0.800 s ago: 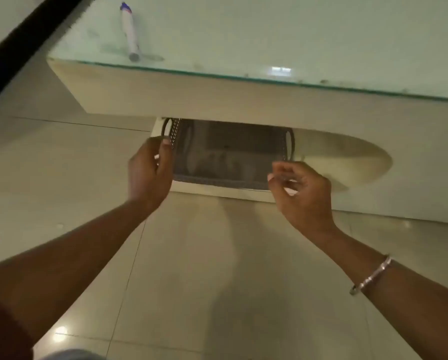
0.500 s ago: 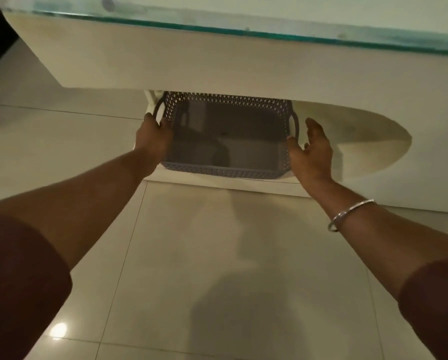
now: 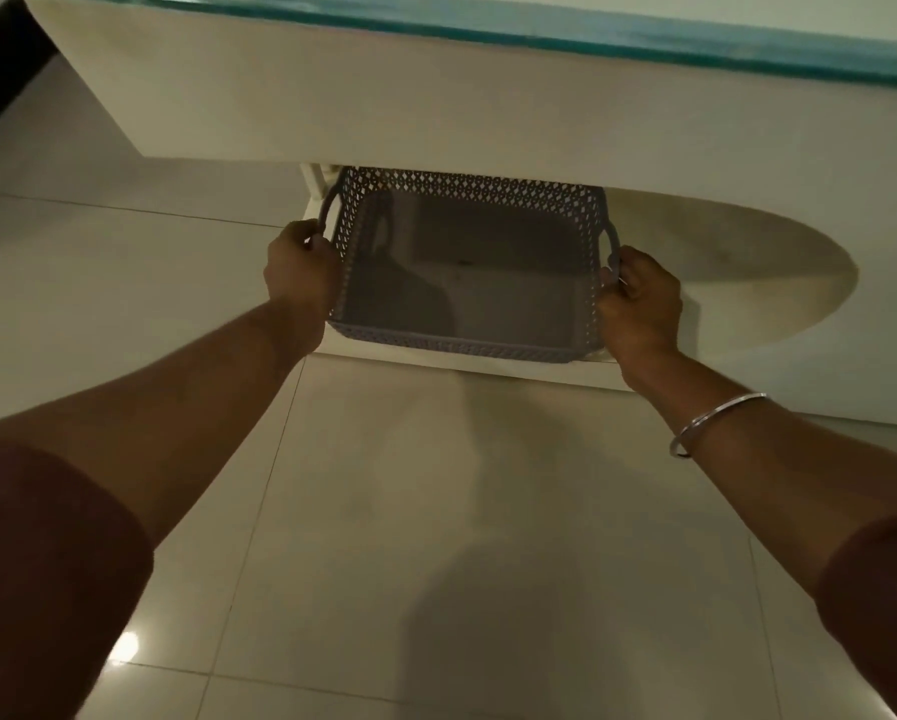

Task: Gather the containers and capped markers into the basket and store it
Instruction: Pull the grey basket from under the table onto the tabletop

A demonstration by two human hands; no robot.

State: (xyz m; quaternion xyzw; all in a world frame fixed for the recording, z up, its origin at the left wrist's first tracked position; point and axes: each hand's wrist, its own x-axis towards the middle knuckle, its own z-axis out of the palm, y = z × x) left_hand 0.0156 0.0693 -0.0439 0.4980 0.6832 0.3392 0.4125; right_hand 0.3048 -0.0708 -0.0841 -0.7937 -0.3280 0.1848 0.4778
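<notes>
- Our left hand (image 3: 300, 272) curls round the grey lattice basket (image 3: 467, 272)'s left handle — our right hand (image 3: 638, 298) grips the right one.
- Basket sits on the table's lower shelf (image 3: 488, 363), at its front edge.
- No writing readable.

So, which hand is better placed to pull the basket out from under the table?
Neither alone: left hand and right hand each grip a handle of the empty basket, so both should pull together.
</notes>
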